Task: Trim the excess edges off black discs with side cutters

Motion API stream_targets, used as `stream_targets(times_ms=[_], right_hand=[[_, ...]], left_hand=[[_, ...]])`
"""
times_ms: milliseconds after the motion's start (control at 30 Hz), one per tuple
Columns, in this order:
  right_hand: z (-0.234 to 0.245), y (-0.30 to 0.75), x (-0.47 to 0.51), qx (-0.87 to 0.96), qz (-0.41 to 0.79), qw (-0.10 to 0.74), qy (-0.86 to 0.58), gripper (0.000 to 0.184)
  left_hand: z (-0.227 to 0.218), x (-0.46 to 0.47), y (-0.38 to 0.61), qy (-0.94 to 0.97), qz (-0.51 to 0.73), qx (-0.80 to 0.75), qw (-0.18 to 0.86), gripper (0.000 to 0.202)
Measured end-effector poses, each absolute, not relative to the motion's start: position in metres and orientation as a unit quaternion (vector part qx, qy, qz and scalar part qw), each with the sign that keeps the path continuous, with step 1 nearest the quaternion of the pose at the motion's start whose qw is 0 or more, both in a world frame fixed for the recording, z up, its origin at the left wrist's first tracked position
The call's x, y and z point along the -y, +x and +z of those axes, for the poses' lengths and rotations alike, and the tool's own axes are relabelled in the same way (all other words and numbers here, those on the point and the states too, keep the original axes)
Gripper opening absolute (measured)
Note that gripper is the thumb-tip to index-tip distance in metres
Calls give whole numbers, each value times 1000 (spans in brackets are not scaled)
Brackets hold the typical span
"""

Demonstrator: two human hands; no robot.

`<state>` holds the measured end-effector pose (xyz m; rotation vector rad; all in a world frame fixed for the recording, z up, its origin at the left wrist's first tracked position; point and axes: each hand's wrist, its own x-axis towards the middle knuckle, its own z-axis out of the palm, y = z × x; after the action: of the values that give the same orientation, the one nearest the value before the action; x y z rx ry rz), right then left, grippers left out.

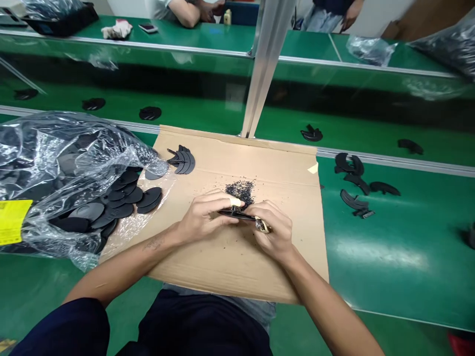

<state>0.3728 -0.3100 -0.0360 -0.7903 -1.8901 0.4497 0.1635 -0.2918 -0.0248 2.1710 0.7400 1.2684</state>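
My left hand [206,215] is closed on a flat black plastic part [233,214], held edge-on over a sheet of cardboard [237,262]; a pale cover sits on its index fingertip. My right hand [272,230] is closed round a small metal-tipped tool [262,226] whose tip meets the part's right end. Just beyond the hands lies a small heap of black shavings [241,190]. A short stack of similar black parts [182,159] rests at the cardboard's far left.
A clear plastic bag [55,173] spilling several black parts [122,200] lies at left, with a yellow label [11,220]. Loose black pieces [354,185] lie on the green bench at right. An aluminium post [261,69] rises behind the cardboard. Other people's arms [193,11] show across the far bench.
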Motion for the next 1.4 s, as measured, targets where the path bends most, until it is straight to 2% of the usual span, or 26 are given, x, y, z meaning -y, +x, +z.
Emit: stream_targets(times_ms=[233,900,1267,1400], right_hand=[[-36,370,311,785,218,483,-322,21],[-33,370,311,767,268,479,-332,18],[-33,366,312,745,314,492,-322,15],[-30,365,311,714,347,502,-343,9]], left_hand=[[-22,294,163,811,496,-248,186,19],[-23,297,162,811,495,-267,159,13],[-22,300,164,799,507,-269,180,14],[-25,298,161,783,493,-275,260,29]])
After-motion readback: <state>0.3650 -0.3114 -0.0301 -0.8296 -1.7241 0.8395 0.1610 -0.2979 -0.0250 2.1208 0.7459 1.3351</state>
